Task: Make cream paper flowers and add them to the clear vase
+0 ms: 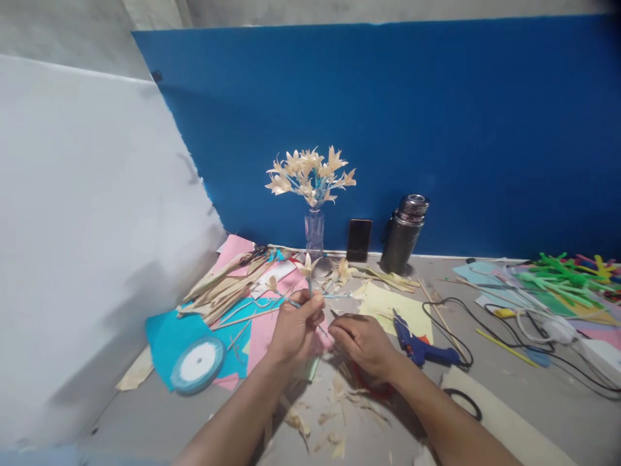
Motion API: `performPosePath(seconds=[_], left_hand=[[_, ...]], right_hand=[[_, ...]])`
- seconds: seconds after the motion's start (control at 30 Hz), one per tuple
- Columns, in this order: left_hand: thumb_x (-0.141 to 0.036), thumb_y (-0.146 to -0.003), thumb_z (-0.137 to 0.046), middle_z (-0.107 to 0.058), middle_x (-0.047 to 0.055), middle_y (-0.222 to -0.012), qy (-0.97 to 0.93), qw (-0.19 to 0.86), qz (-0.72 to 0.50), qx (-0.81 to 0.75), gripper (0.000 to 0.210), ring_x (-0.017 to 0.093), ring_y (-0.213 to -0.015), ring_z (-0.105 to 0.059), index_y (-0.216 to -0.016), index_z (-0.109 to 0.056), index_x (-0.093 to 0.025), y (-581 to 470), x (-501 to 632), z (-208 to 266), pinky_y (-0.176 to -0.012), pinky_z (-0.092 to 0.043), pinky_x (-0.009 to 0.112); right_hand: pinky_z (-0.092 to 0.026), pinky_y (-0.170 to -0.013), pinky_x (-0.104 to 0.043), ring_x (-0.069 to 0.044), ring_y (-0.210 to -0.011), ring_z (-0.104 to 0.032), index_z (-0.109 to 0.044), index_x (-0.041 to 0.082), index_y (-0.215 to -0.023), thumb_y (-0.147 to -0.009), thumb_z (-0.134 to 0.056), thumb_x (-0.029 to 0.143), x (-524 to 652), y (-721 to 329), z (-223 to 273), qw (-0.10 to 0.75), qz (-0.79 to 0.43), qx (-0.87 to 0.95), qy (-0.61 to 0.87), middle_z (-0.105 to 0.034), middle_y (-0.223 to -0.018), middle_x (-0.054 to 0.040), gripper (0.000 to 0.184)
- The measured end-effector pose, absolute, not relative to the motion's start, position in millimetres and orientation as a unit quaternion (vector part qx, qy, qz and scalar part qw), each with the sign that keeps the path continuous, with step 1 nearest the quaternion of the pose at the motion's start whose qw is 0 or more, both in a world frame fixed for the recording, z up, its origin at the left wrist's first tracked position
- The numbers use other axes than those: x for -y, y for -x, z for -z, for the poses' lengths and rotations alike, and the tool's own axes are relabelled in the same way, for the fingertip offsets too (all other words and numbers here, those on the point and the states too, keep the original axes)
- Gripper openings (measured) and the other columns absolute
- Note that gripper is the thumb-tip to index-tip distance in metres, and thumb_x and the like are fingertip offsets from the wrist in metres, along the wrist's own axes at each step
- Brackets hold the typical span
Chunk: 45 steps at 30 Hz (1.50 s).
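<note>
My left hand is closed around the thin blue-wrapped stem of a pale handmade flower, which stands up above my fingers. More blue-wrapped stems fan out by the same hand. My right hand is curled close beside it, on a pair of scissors with red handles; a dark tip pokes out near my fingers, and the rest is hidden by the hand. Behind them, a clear vase holds a bunch of similar flowers. Dried husk scraps lie below my hands.
A blue glue gun with its black cord lies right. Left are a ribbon roll, blue paper and husk strips. A phone and a thermos stand at the back; green pipe cleaners lie far right.
</note>
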<state>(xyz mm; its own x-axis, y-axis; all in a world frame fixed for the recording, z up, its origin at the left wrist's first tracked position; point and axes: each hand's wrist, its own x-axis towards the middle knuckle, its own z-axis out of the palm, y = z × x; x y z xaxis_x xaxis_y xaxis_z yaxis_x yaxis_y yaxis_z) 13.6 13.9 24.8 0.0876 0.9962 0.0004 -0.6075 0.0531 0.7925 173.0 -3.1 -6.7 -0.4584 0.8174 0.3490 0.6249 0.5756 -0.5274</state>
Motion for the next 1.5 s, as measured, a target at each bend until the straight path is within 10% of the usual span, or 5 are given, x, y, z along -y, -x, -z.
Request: performPosePath(seconds=[0.9, 1.5], left_hand=[[-0.011, -0.071, -0.076, -0.056, 0.0, -0.063, -0.17, 0.738, -0.556, -0.343, 0.019, 0.008, -0.053, -0.048, -0.07, -0.058, -0.013, 1, 8, -19, -0.049, -0.043, 0.02], [-0.001, -0.078, -0.058, -0.049, -0.002, -0.066, -0.161, 0.604, -0.72, -0.3, 0.02, 0.005, -0.049, -0.047, -0.07, -0.047, -0.016, 166, 87, -85, -0.043, -0.043, 0.016]], right_hand=[[-0.046, -0.066, -0.025, -0.015, -0.068, -0.062, -0.07, 0.017, -0.078, -0.08, -0.063, 0.025, 6, -166, 3, 0.407, -0.42, 0.677, 0.447, -0.071, -0.074, -0.0014, 0.011], [-0.029, -0.039, -0.021, -0.005, -0.043, -0.035, -0.068, 0.021, -0.075, -0.07, -0.078, 0.046, -13, -198, -55, 0.54, -0.542, 0.485, 0.424, -0.054, -0.06, 0.0026, 0.028]])
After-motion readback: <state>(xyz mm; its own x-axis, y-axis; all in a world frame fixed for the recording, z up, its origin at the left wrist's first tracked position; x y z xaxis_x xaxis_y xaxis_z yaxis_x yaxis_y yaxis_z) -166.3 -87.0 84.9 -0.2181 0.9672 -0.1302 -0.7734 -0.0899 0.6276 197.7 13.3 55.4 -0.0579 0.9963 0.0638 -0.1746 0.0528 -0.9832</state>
